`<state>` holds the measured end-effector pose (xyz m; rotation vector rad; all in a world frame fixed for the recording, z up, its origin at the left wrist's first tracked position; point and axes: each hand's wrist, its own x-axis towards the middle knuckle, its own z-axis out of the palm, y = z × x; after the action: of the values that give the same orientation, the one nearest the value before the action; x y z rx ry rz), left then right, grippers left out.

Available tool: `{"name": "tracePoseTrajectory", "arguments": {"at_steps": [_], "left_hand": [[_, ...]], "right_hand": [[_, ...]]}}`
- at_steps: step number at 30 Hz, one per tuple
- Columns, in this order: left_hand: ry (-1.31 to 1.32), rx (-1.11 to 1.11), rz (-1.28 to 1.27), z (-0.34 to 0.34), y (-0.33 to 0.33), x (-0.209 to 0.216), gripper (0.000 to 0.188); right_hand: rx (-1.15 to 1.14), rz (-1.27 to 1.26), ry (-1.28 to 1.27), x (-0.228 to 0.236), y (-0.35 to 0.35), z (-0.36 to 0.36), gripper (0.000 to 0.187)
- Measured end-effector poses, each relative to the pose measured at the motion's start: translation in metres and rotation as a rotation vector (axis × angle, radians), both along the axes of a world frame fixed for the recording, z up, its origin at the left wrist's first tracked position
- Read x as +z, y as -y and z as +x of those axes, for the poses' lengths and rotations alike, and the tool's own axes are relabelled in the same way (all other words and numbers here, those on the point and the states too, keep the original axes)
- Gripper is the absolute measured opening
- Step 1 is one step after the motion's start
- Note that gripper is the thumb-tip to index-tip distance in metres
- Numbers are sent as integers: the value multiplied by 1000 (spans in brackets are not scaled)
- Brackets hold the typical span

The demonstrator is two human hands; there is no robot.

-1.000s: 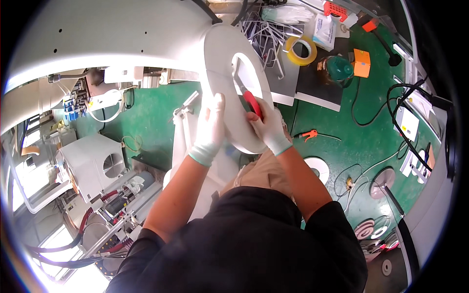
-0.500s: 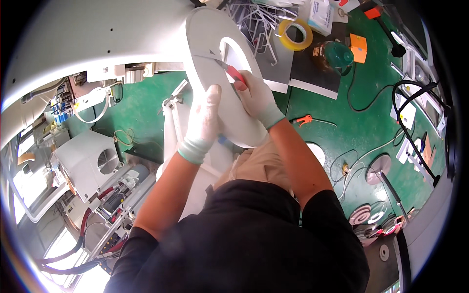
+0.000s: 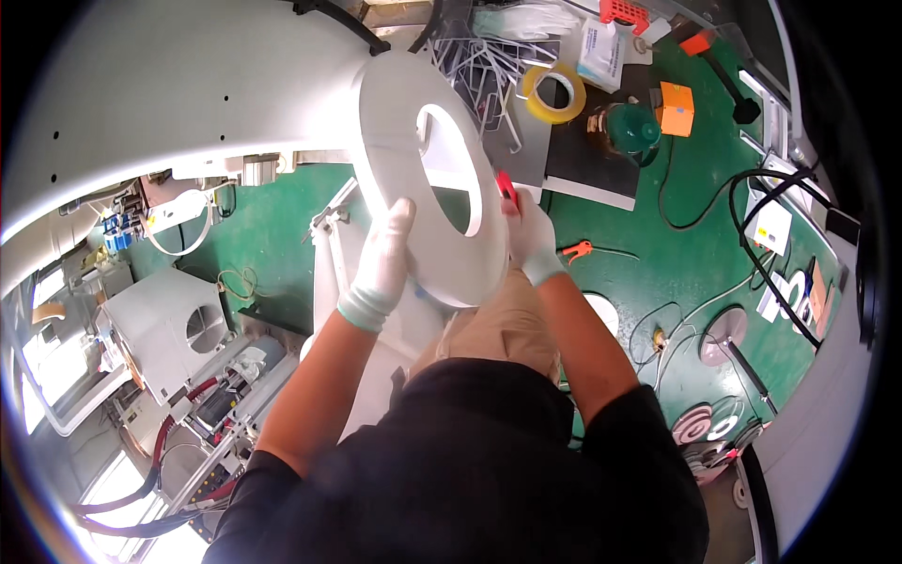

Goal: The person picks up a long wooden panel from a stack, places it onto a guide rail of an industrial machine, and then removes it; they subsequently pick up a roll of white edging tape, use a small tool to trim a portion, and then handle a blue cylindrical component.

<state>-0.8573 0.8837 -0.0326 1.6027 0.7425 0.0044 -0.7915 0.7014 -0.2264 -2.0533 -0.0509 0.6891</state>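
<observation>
A large white oval ring-shaped part (image 3: 404, 169) with a long oval opening stands tilted in front of me. Its far end is by the white machine body. My left hand (image 3: 383, 256), in a white glove, grips its left edge near the lower end. The thumb lies on the face, and the fingers are hidden behind. Beside the right edge, my gloved right hand (image 3: 531, 230) is closed around a red-handled knife (image 3: 507, 191). Only the red handle shows clearly; its blade cannot be made out now.
Beyond the part, a dark work surface (image 3: 590, 169) carries thin white strips (image 3: 484, 70), a yellow tape roll (image 3: 553, 94) and a green-lidded jar (image 3: 631, 130). An orange air gun (image 3: 578, 251) is to my right, above the green floor. Machinery (image 3: 225, 385) fills the left side.
My right hand and the knife have moved from over the part's face to beside its right edge. The part has shifted slightly toward me, its opening now turned more into view.
</observation>
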Motion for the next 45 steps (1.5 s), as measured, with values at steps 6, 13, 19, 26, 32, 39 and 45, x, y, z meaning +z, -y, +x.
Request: {"name": "tracePoseTrajectory", "arguments": {"at_steps": [6,13,19,26,32,39,45], "left_hand": [[82,96,-598,-4,-19,-34,77],[142,132,-683,-8,-24,-35,85],[103,146,-724,20,-30,1,78],[34,225,-709,52,-48,-1,64],[13,177,-641,61,-44,-3,66],[-8,99,-675,56,-52,-1,76],[-23,209,-660,45,-57,-6,76]], "right_hand": [[32,-24,-44,-30,54,-19,43],[208,-152,-114,-88,57,-35,42],[132,-17,-7,-108,36,-42,37],[234,43,-97,-66,67,-66,43],[126,-123,-221,-100,73,-82,48],[188,88,-184,-63,81,-97,44],[173,-84,-115,-91,71,-99,41]]}}
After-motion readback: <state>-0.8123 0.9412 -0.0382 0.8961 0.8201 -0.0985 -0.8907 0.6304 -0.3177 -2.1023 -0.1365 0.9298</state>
